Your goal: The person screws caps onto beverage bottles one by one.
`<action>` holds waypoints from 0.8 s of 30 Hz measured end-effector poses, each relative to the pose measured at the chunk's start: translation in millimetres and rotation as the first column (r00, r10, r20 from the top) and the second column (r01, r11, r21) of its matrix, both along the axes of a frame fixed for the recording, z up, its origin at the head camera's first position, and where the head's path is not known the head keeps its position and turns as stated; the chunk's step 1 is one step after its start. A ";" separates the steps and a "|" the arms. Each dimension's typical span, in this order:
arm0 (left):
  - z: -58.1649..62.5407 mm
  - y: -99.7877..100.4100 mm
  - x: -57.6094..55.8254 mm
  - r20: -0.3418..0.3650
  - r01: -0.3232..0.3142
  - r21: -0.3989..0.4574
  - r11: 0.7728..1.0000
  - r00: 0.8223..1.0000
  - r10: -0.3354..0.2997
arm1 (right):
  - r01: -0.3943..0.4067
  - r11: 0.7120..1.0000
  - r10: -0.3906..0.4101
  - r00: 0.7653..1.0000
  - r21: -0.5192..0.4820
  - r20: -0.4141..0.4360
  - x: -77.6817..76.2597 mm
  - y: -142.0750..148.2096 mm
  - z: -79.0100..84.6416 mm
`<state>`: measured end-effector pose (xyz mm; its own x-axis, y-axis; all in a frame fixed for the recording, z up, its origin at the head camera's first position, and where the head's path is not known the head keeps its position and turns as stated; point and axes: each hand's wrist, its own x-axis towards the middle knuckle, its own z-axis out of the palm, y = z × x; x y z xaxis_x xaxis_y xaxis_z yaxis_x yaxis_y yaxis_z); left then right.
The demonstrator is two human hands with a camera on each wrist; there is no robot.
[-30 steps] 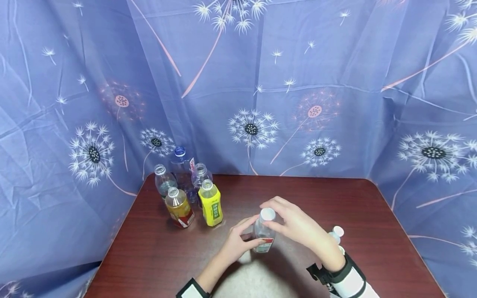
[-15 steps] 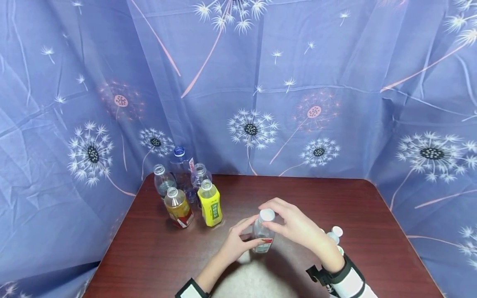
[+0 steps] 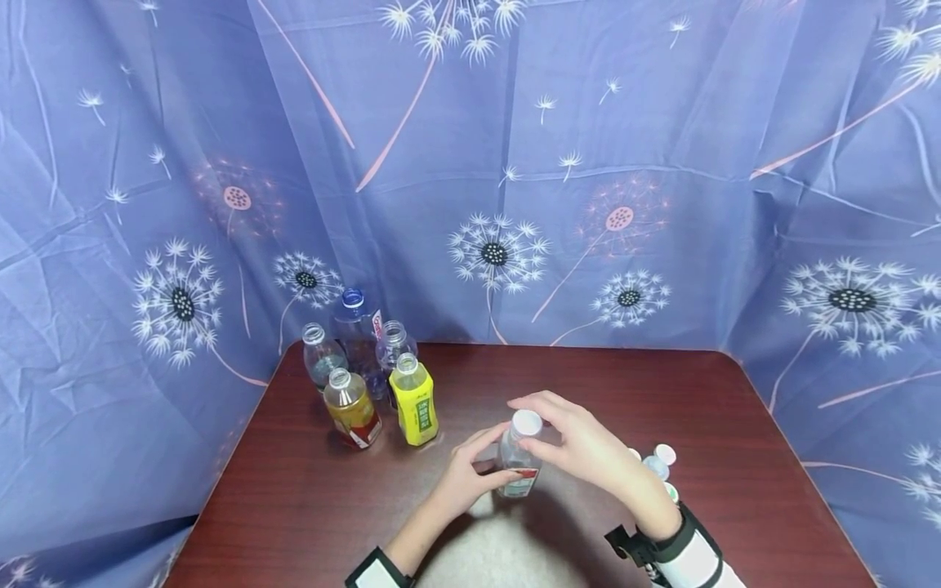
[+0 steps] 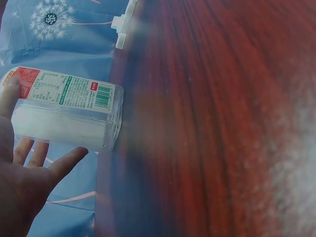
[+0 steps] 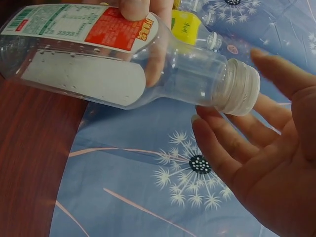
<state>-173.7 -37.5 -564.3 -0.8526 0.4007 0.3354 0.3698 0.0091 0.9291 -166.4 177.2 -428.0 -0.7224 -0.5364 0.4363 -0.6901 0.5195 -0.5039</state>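
A clear plastic bottle with a red, white and green label stands upright on the table, a white cap on its neck. My left hand grips its body; in the left wrist view the thumb presses the label while the fingers lie along the opposite side. Around the cap is my right hand. The right wrist view shows its thumb apart from the cap's rim, with relaxed fingers beside the cap and neck.
Several uncapped bottles stand at the back left, among them a yellow-labelled bottle, an amber-and-red one and a tall blue-necked one. White caps lie beside my right forearm. A patterned blue curtain hangs behind the table.
Both hands stay at the bottle, almost still. A little more of the caps shows past my right forearm, and the head view has shifted slightly.
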 end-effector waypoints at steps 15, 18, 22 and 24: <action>1.9 -1.4 -0.8 0.055 0.011 0.015 1.000 0.998 -0.012 | 0.004 0.999 -0.003 1.000 0.037 -0.027 -1.2 0.3 0.3; 3.0 -2.2 -0.8 0.082 0.011 0.009 1.000 0.997 -0.012 | 0.000 0.999 0.002 0.998 0.033 -0.055 -1.8 0.2 0.4; 2.6 -2.5 -0.2 0.083 0.011 0.002 1.000 0.997 -0.011 | 0.035 0.999 -0.034 0.998 0.008 -0.057 -1.0 -1.6 -1.5; 2.1 -2.5 0.0 0.080 0.011 0.000 1.000 0.997 -0.011 | 0.046 0.999 -0.046 0.998 0.008 -0.047 -0.6 -2.0 -2.1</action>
